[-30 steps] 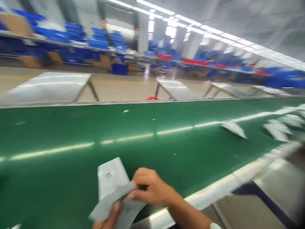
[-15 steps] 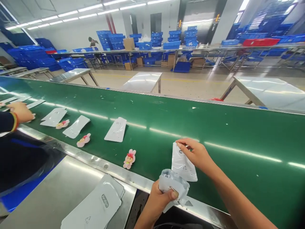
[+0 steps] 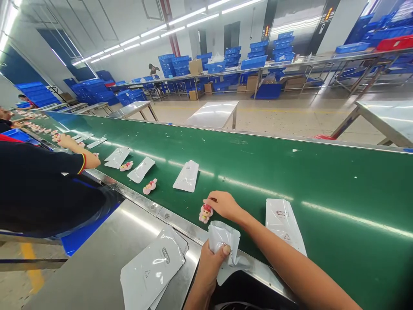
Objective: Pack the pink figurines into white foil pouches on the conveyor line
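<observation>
Fingers of R hand (image 3: 226,206) touch doll (image 3: 205,213).

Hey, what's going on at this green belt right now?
A person stands at a green conveyor belt. Their right hand is on a small pink doll lying on the belt, while the left hand holds a bunch of silvery pouches. One pouch lies flat on the belt beside the right arm. To the left, a co-worker's hand reaches over more dolls and pouches.
</observation>
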`<state>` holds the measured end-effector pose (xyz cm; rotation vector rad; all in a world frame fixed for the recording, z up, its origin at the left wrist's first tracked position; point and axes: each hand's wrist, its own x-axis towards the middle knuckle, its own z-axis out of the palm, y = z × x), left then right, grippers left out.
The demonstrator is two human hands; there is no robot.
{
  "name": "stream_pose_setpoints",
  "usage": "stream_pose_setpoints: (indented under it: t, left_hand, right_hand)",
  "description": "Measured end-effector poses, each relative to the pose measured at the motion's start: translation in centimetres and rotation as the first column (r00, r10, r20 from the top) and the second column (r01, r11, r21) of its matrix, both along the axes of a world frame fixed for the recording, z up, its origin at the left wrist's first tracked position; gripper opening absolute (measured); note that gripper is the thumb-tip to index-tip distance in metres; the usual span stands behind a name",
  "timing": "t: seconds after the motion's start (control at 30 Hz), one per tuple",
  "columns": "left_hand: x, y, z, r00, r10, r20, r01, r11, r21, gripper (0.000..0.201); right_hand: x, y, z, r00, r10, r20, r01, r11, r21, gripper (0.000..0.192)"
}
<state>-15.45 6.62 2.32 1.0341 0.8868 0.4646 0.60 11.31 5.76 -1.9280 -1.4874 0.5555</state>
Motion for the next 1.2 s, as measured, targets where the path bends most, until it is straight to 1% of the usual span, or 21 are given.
stream_pose_setpoints:
  t: [0.03, 0.1, 0.17, 0.23, 0.33, 0.47, 0.53, 0.6, 0.63, 0.7, 0.73, 0.8, 0.87, 0.93, 0.97, 1.0, 1.07, 1.1, 1.13, 1.17, 1.2]
  left_hand:
    - [0.3, 0.1, 0.1, 1.0, -0.006, 0.002, 0.006, 1.0, 0.006, 0.059]
    - [1.1, 0.1, 0.4, 0.999, -0.036, 0.007, 0.035, 0.999, 0.027, 0.055]
    - [1.9, 0.0, 0.8, 0.997, -0.072, 0.012, 0.071, 0.995, 0.068, 0.05]
    - [2.8, -0.3, 1.2, 0.995, -0.093, 0.026, 0.089, 0.989, 0.117, 0.047]
    - [3.9, -1.0, 1.6, 0.991, -0.12, 0.062, 0.11, 0.983, 0.147, 0.048]
    - [4.7, -1.8, 2.0, 0.971, -0.223, 0.09, 0.209, 0.967, 0.149, 0.047]
    - [4.9, -2.0, 2.4, 0.944, -0.307, 0.12, 0.289, 0.946, 0.148, 0.044]
    - [4.9, -2.1, 3.0, 0.92, -0.355, 0.167, 0.333, 0.932, 0.146, 0.043]
    - [4.9, -2.1, 3.2, 0.916, -0.353, 0.191, 0.329, 0.933, 0.146, 0.042]
    - [4.8, -2.1, 3.5, 0.922, -0.321, 0.219, 0.291, 0.944, 0.156, 0.041]
    - [4.9, -2.0, 3.5, 0.925, -0.31, 0.218, 0.277, 0.946, 0.167, 0.039]
    - [4.9, -2.0, 3.3, 0.933, -0.312, 0.18, 0.27, 0.937, 0.222, 0.033]
    - [5.0, -2.1, 3.2, 0.941, -0.323, 0.099, 0.273, 0.9, 0.339, 0.026]
    - [4.9, -2.4, 3.5, 0.934, -0.357, 0.009, 0.314, 0.833, 0.455, 0.02]
    - [4.7, -2.5, 3.8, 0.921, -0.388, -0.019, 0.348, 0.803, 0.484, 0.022]
    - [4.3, -2.5, 4.4, 0.905, -0.424, -0.027, 0.38, 0.781, 0.496, 0.029]
    - [3.2, -2.1, 5.7, 0.886, -0.463, 0.006, 0.396, 0.766, 0.506, 0.052]
    - [2.4, -1.7, 6.3, 0.892, -0.451, 0.021, 0.375, 0.768, 0.518, 0.062]
    - [1.5, -1.0, 6.7, 0.911, -0.413, 0.014, 0.341, 0.771, 0.538, 0.065]
    - [0.5, -0.1, 7.0, 0.936, -0.352, -0.025, 0.303, 0.767, 0.566, 0.062]
    - [-0.7, 0.9, 7.0, 0.957, -0.273, -0.099, 0.276, 0.751, 0.6, 0.057]
  right_hand:
    - [0.7, -1.0, 0.8, 0.999, -0.038, -0.022, 0.039, 0.998, 0.042, 0.028]
    - [2.2, -3.4, 2.7, 0.987, -0.102, -0.122, 0.117, 0.985, 0.129, 0.031]
    - [3.6, -6.0, 4.9, 0.964, -0.118, -0.238, 0.163, 0.97, 0.18, 0.033]
    - [4.6, -8.5, 6.7, 0.957, -0.11, -0.267, 0.158, 0.974, 0.163, 0.033]
    - [5.3, -11.7, 8.0, 0.98, -0.079, -0.181, 0.098, 0.99, 0.102, 0.03]
    - [4.9, -13.9, 7.9, 0.996, -0.002, -0.091, 0.007, 0.998, 0.059, 0.024]
    - [4.4, -14.3, 7.4, 0.999, -0.023, -0.036, 0.024, 0.998, 0.053, 0.02]
    - [3.8, -14.6, 7.0, 0.996, -0.059, 0.068, 0.052, 0.994, 0.093, 0.016]
    - [3.6, -14.7, 6.8, 0.991, -0.054, 0.125, 0.037, 0.99, 0.137, 0.016]
    - [3.2, -15.1, 6.4, 0.973, 0.0, 0.23, -0.055, 0.972, 0.229, 0.018]
    - [3.0, -15.4, 6.2, 0.961, 0.043, 0.273, -0.114, 0.961, 0.251, 0.019]
    - [2.5, -15.8, 5.8, 0.936, 0.109, 0.334, -0.194, 0.953, 0.234, 0.018]
    - [1.9, -16.2, 5.4, 0.919, 0.117, 0.376, -0.201, 0.961, 0.191, 0.019]
    - [1.5, -16.7, 5.2, 0.911, 0.118, 0.396, -0.201, 0.964, 0.176, 0.019]
    - [1.4, -17.0, 5.2, 0.911, 0.117, 0.395, -0.204, 0.961, 0.185, 0.019]
    - [1.5, -17.3, 5.3, 0.916, 0.114, 0.385, -0.206, 0.957, 0.206, 0.017]
    - [2.1, -18.1, 5.5, 0.94, 0.056, 0.338, -0.161, 0.942, 0.293, 0.015]
    - [2.6, -18.4, 5.5, 0.953, -0.006, 0.303, -0.103, 0.934, 0.341, 0.016]
    - [3.1, -18.6, 5.4, 0.96, -0.077, 0.271, -0.032, 0.926, 0.376, 0.016]
    - [3.5, -18.7, 5.2, 0.958, -0.141, 0.251, 0.032, 0.919, 0.393, 0.017]
    - [4.0, -18.7, 4.8, 0.95, -0.192, 0.246, 0.081, 0.913, 0.399, 0.02]
